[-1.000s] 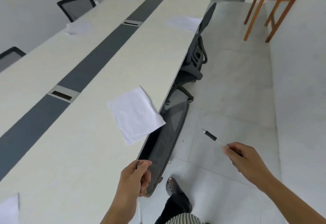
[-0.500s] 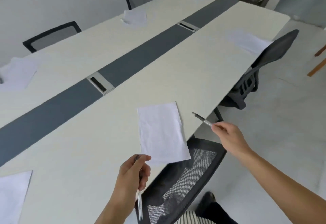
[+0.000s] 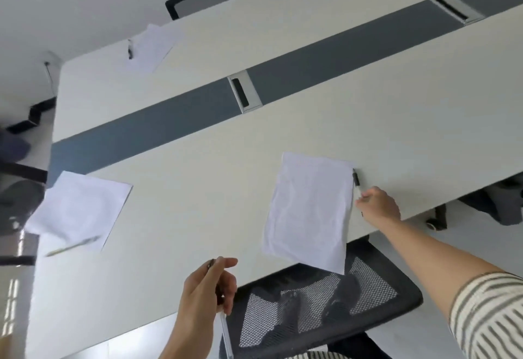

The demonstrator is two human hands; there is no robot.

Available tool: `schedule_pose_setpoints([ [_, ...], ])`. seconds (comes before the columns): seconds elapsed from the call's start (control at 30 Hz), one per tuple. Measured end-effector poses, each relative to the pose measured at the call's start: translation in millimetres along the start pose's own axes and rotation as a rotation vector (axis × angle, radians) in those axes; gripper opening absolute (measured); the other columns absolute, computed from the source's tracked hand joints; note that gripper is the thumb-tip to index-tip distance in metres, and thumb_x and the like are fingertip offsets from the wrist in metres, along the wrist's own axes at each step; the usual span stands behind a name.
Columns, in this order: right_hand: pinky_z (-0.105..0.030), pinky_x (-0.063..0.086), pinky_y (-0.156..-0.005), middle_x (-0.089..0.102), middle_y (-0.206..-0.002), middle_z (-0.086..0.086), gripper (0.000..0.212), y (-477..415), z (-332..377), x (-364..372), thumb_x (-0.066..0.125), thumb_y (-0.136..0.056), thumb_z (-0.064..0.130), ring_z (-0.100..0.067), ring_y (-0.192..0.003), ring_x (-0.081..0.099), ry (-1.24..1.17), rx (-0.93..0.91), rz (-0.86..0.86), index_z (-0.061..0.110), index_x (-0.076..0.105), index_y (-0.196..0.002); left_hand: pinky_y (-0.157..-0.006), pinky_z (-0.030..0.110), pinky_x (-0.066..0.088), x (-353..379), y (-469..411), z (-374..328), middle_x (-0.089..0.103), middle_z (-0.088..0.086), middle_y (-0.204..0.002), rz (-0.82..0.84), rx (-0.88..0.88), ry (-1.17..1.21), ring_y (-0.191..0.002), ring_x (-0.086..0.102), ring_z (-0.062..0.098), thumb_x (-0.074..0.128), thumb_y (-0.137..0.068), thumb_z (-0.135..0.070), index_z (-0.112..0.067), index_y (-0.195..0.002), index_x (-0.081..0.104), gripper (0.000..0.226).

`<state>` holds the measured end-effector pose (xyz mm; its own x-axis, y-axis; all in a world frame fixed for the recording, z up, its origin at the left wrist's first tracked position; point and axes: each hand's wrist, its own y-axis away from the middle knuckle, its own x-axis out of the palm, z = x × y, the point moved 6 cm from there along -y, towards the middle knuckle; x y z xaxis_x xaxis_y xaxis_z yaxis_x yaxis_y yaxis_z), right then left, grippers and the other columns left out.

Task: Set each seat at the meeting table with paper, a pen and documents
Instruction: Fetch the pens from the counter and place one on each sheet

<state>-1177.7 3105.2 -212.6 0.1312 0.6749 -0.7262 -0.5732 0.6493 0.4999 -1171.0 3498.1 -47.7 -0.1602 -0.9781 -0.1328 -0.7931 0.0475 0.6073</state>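
Pen (image 3: 356,181), slim, dark cap end and clear barrel, pinched at its rear by right grip (image 3: 379,207), fingers curled. It lies along the right edge of a white sheet (image 3: 310,211); contact with the counter (image 3: 198,203) unclear. Sheet is slightly wrinkled, rectangular, its near corner overhanging the counter edge above a black mesh chair (image 3: 319,310). Left grip (image 3: 206,296) curled round a second pen (image 3: 225,330), clear barrel pointing down. Counter is pale matte laminate with a dark grey strip (image 3: 169,123) and a metal cable port (image 3: 243,94). Left sheet (image 3: 79,208) has a pale pen (image 3: 72,245) on it. Far sheet (image 3: 152,47) has a dark pen (image 3: 130,51) at its edge. Striped sleeve (image 3: 486,316) on the right arm.
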Motion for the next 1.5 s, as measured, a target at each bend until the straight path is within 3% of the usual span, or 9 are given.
schedule_pose_setpoints([
  [0.13,-0.030,0.045,-0.073,0.067,-0.108,-0.004,0.026,-12,20,7,0.060,-0.090,0.027,-0.024,-0.086,0.057,0.085,-0.065,0.014,0.016,0.057,-0.113,-0.044,0.025,0.032,8,7,1,0.052,0.011,-0.054,-0.035,-0.018,0.052,-0.042,0.041,0.021,0.044,-0.099,-0.016,0.005,-0.094,0.064,0.029],
  [0.33,-0.031,0.045,-0.074,0.065,-0.110,-0.003,0.034,-6,15,-3,0.061,-0.087,0.032,-0.025,-0.091,0.058,0.120,-0.054,0.066,0.016,0.057,-0.117,-0.055,0.032,0.041,25,6,-13,0.054,0.011,-0.054,0.006,0.047,0.081,-0.050,0.048,0.024,0.045,-0.099,-0.016,0.008,-0.090,0.065,0.033],
  [0.5,-0.032,0.047,-0.086,0.063,-0.119,-0.003,0.036,30,-4,-31,0.060,-0.089,0.030,-0.023,-0.108,0.060,-0.005,-0.066,0.069,0.014,0.059,-0.122,-0.060,0.032,0.042,39,-5,-24,0.057,0.007,-0.061,0.136,0.147,-0.045,-0.059,0.054,0.017,0.048,-0.097,-0.024,0.000,-0.082,0.072,0.038],
  [0.63,-0.027,0.047,-0.076,0.067,-0.092,0.005,0.021,90,-21,-60,0.065,-0.088,0.030,-0.017,-0.095,0.065,-0.224,-0.128,0.035,0.019,0.067,-0.106,-0.052,0.033,0.038,71,-13,-29,0.047,0.008,-0.065,0.293,0.166,-0.144,-0.057,0.048,0.020,0.053,-0.094,-0.033,-0.007,-0.076,0.075,0.039],
  [0.8,-0.019,0.050,-0.067,0.067,-0.074,0.006,0.009,182,-48,-89,0.065,-0.090,0.028,-0.008,-0.070,0.065,-0.479,-0.142,0.034,0.020,0.069,-0.091,-0.051,0.033,0.044,148,5,-38,0.048,-0.006,-0.049,0.497,0.206,-0.209,-0.053,0.050,0.021,0.058,-0.092,-0.031,-0.005,-0.083,0.074,0.032],
  [0.9,-0.011,0.042,-0.052,0.069,-0.081,-0.008,0.013,218,-72,-102,0.063,-0.093,0.023,-0.010,-0.069,0.065,-0.646,-0.094,0.054,0.012,0.069,-0.092,-0.052,0.032,0.049,199,30,-39,0.055,0.005,-0.056,0.620,0.209,-0.223,-0.056,0.054,0.023,0.058,-0.093,-0.022,0.002,-0.085,0.071,0.029],
  [1.1,-0.020,0.042,-0.053,0.073,-0.084,-0.001,0.023,234,-147,-146,0.054,-0.097,0.030,-0.009,-0.070,0.065,-0.788,-0.040,0.052,0.013,0.069,-0.098,-0.047,0.026,0.050,314,85,-14,0.062,0.014,-0.057,0.791,0.184,-0.327,-0.052,0.056,0.024,0.058,-0.093,-0.018,0.007,-0.087,0.068,0.028],
  [1.3,-0.015,0.045,-0.060,0.060,-0.061,0.010,0.010,243,-260,-219,0.064,-0.092,0.029,-0.006,-0.063,0.057,-0.756,-0.032,-0.033,0.022,0.071,-0.094,-0.049,0.031,0.051,445,154,37,0.063,0.016,-0.061,0.906,0.147,-0.450,-0.056,0.062,0.023,0.058,-0.094,-0.019,0.001,-0.087,0.068,0.023],
  [1.5,-0.018,0.031,-0.056,0.040,-0.057,0.010,0.020,251,-361,-288,0.059,-0.095,0.031,-0.008,-0.056,0.036,-0.771,0.012,-0.112,0.023,0.072,-0.081,-0.049,0.031,0.049,547,220,69,0.063,0.012,-0.061,1.047,0.114,-0.539,-0.056,0.062,0.021,0.054,-0.096,-0.019,0.002,-0.087,0.067,0.026],
])
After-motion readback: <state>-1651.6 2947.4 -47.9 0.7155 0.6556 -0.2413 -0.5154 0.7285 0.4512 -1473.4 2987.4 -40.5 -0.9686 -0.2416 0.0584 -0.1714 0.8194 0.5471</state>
